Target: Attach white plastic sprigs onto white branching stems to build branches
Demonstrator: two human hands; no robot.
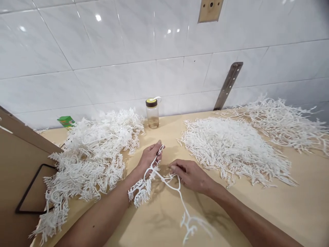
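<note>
My left hand (149,158) is closed in a pinch around one end of a white, branching artificial twig (166,181). That twig hangs down toward me, with feathery tufts on its left side and thin bare forks at its lower end, slightly blurred. My right hand (191,175) is closed too, thumb against curled fingers, at a side fork of the same twig; the exact spot its fingertips grip is partly hidden. To the left lies a heap of feathery white sprigs (95,151). On the right is a flatter pile of fine white sprigs (231,145).
Behind the hands stands a clear bottle (153,118) with a dark lid. A heap of barer white branches (285,120) lies far right. A metal strip (228,85) leans on the tiled wall. Left are a green packet (66,121) and a brown panel with a black frame (31,188).
</note>
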